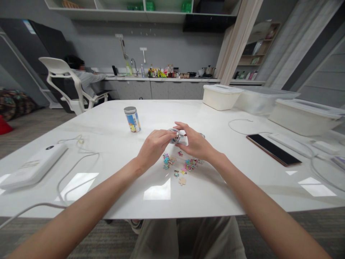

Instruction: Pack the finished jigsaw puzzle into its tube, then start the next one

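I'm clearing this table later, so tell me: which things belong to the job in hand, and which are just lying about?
Job in hand:
- silver-rimmed container, between the left hand and right hand
- puzzle pieces
- perhaps the labelled canister

Apparently lying about:
- dark-screened device
- white device at left
- lidded storage bins

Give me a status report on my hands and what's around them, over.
Left hand at rim of container; right hand curled around it. Puzzle pieces loose on the table, nearer you. Lidded can off to the left, not in the way.
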`<act>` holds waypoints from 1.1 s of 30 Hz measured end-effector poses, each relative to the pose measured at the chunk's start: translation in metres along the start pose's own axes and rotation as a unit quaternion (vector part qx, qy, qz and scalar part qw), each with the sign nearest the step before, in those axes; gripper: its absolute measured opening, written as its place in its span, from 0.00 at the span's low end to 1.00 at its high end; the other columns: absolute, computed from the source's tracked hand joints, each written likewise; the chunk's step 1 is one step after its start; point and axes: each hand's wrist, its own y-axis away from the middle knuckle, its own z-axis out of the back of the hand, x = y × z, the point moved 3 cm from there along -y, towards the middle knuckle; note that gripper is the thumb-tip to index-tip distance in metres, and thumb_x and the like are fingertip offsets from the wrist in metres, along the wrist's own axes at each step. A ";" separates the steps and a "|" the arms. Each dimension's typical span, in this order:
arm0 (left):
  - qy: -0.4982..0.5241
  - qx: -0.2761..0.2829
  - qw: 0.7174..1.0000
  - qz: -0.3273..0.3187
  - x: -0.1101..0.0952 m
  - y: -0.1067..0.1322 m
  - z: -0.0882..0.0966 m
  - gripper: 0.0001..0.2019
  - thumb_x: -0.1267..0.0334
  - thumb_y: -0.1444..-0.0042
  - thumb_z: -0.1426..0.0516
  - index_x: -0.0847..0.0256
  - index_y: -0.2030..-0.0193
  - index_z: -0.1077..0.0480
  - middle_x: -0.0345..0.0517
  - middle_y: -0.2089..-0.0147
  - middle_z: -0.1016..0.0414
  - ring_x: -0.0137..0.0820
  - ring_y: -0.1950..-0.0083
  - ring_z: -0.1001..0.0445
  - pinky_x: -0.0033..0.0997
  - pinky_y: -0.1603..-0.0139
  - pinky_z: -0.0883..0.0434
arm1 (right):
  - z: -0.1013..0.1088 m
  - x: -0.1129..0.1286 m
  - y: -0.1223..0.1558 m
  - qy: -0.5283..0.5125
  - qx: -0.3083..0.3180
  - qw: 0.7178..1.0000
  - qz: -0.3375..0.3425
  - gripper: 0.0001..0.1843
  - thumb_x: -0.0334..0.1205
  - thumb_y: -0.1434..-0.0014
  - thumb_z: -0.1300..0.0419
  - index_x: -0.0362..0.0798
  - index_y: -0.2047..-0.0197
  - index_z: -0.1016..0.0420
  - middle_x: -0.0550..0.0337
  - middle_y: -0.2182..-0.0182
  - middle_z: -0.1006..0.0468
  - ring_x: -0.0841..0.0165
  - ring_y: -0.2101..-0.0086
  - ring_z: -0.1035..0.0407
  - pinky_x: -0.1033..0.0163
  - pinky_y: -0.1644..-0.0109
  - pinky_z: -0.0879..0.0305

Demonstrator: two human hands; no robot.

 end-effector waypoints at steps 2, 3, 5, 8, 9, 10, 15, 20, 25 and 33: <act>0.009 0.003 1.000 -0.007 0.000 0.000 -0.001 0.08 0.70 0.35 0.49 0.57 0.55 0.31 0.44 0.55 0.21 0.30 0.55 0.23 0.33 0.57 0.28 | 0.001 0.000 0.000 0.004 -0.003 1.000 -0.001 0.35 0.35 0.45 0.42 0.51 0.36 0.48 0.48 0.44 0.30 0.57 0.48 0.31 0.48 0.48 0.31; 0.015 0.006 1.000 -0.006 0.000 0.000 -0.001 0.08 0.70 0.35 0.49 0.57 0.55 0.31 0.44 0.54 0.22 0.30 0.54 0.23 0.33 0.56 0.28 | 0.001 0.000 0.000 0.005 -0.003 1.000 -0.003 0.35 0.35 0.45 0.42 0.51 0.36 0.48 0.48 0.44 0.29 0.57 0.48 0.31 0.48 0.48 0.31; 0.021 0.007 1.000 0.009 -0.001 -0.002 0.001 0.07 0.70 0.36 0.48 0.57 0.54 0.32 0.45 0.54 0.23 0.31 0.53 0.25 0.35 0.54 0.28 | 0.001 0.000 0.000 0.007 -0.007 1.000 -0.008 0.35 0.35 0.45 0.41 0.51 0.36 0.48 0.49 0.45 0.29 0.56 0.48 0.31 0.48 0.48 0.31; 0.015 -0.008 0.998 0.053 -0.002 -0.007 0.006 0.03 0.68 0.37 0.46 0.59 0.57 0.33 0.47 0.58 0.27 0.32 0.56 0.28 0.34 0.56 0.28 | 0.003 -0.004 -0.001 0.007 -0.035 0.998 -0.049 0.35 0.36 0.45 0.41 0.51 0.36 0.49 0.47 0.46 0.29 0.55 0.48 0.32 0.47 0.49 0.31; 0.010 0.000 0.997 0.071 -0.001 -0.008 0.008 0.02 0.67 0.38 0.46 0.60 0.59 0.33 0.46 0.60 0.28 0.31 0.59 0.29 0.34 0.58 0.29 | 0.004 -0.007 -0.001 0.007 -0.052 0.996 -0.074 0.35 0.37 0.45 0.41 0.50 0.37 0.49 0.46 0.46 0.29 0.54 0.48 0.32 0.46 0.49 0.31; 0.006 0.027 0.996 0.087 0.000 -0.009 0.009 0.02 0.66 0.38 0.46 0.61 0.62 0.34 0.45 0.63 0.30 0.31 0.62 0.30 0.33 0.61 0.30 | 0.005 -0.012 -0.001 0.008 -0.068 0.993 -0.100 0.34 0.37 0.45 0.41 0.50 0.37 0.49 0.45 0.46 0.29 0.53 0.48 0.32 0.45 0.49 0.31; 0.103 0.413 0.901 0.085 0.006 0.001 0.003 0.11 0.54 0.44 0.40 0.58 0.60 0.30 0.42 0.62 0.29 0.31 0.63 0.30 0.30 0.62 0.33 | 0.008 -0.032 0.002 0.016 -0.107 0.976 -0.186 0.32 0.40 0.45 0.44 0.49 0.38 0.48 0.41 0.44 0.31 0.50 0.48 0.32 0.40 0.49 0.33; 0.182 0.485 0.848 0.110 0.011 0.011 -0.005 0.09 0.60 0.43 0.42 0.57 0.56 0.29 0.45 0.54 0.30 0.34 0.53 0.29 0.32 0.52 0.34 | 0.007 -0.036 0.003 0.020 -0.103 0.974 -0.202 0.31 0.41 0.44 0.45 0.50 0.38 0.49 0.42 0.43 0.32 0.49 0.47 0.33 0.39 0.49 0.33; 0.206 0.476 0.844 0.134 0.007 0.014 -0.014 0.05 0.67 0.43 0.44 0.59 0.59 0.30 0.46 0.55 0.31 0.34 0.52 0.31 0.33 0.49 0.35 | 0.007 -0.032 0.002 0.019 -0.092 0.974 -0.207 0.30 0.41 0.44 0.45 0.49 0.39 0.48 0.42 0.45 0.30 0.50 0.48 0.33 0.40 0.50 0.32; 0.229 0.428 0.843 0.232 0.012 0.018 -0.015 0.16 0.64 0.52 0.38 0.59 0.55 0.33 0.46 0.54 0.34 0.32 0.57 0.31 0.34 0.54 0.32 | 0.007 -0.030 0.002 0.006 -0.089 0.975 -0.205 0.30 0.43 0.43 0.45 0.48 0.39 0.48 0.41 0.44 0.31 0.50 0.47 0.33 0.40 0.49 0.33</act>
